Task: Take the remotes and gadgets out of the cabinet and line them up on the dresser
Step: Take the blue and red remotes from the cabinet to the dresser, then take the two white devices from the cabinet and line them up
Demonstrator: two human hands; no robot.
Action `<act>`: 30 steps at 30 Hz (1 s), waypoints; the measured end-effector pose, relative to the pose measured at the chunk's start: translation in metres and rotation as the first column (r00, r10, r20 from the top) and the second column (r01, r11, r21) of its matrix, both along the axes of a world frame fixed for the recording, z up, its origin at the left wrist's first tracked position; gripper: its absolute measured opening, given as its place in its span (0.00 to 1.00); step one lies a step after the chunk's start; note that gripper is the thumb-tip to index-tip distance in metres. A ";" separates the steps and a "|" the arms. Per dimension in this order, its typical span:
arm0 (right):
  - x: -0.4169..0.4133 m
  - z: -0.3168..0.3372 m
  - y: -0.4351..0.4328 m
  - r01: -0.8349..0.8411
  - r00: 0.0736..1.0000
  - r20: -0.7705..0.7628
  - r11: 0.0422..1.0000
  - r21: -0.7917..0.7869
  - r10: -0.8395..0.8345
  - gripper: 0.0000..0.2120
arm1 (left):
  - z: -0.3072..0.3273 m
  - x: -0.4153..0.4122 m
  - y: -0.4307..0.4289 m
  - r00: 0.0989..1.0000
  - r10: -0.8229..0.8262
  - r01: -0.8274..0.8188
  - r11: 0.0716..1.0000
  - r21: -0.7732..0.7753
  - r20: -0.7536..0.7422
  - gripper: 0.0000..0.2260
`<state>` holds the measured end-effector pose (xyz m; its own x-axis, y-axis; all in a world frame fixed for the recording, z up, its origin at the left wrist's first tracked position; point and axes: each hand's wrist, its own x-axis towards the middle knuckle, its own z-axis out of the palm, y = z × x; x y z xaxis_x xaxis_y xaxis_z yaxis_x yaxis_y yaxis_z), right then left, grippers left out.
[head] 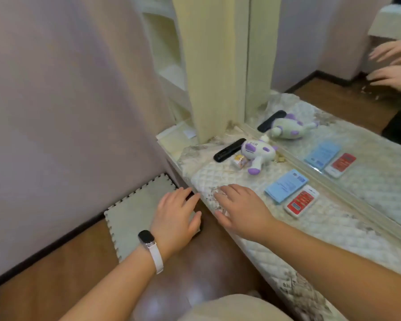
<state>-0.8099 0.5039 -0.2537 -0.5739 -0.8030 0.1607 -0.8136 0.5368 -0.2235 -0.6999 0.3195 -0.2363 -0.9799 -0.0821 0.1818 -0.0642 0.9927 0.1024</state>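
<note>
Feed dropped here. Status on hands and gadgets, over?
Right hand flat on dresser edge; left hand below it, grip unclear. Black remote, purple gadget, red-white remote on top. Blue booklet among them.

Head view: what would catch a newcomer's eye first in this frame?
The two hands at centre: the right hand lies open on the front edge of the quilted dresser, and the left hand, wearing a wrist band, reaches just below it. Behind them a white-and-purple gadget lies beside a black remote by the mirror; a red-and-white remote and blue booklet lie further right.
</note>
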 end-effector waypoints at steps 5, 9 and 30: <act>0.063 0.019 -0.076 -0.234 0.968 -0.092 0.972 -0.004 0.232 0.23 | 0.015 0.100 -0.055 0.984 0.167 -0.167 0.986 0.009 -0.057 0.17; 0.140 0.039 -0.140 -0.430 0.897 -0.138 0.902 -0.043 0.420 0.22 | 0.032 0.200 -0.098 0.938 0.303 -0.307 0.952 0.006 -0.169 0.16; 0.470 0.087 -0.376 -0.963 0.238 -0.351 0.268 0.037 0.905 0.24 | 0.055 0.582 -0.161 0.363 0.895 -0.918 0.391 0.065 -0.260 0.18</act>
<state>-0.3395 0.1283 -0.1664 0.6567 -0.6817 0.3225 -0.7393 -0.6664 0.0966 -0.1175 0.1587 -0.1815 -0.2511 -0.8701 0.4242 -0.9182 0.3528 0.1800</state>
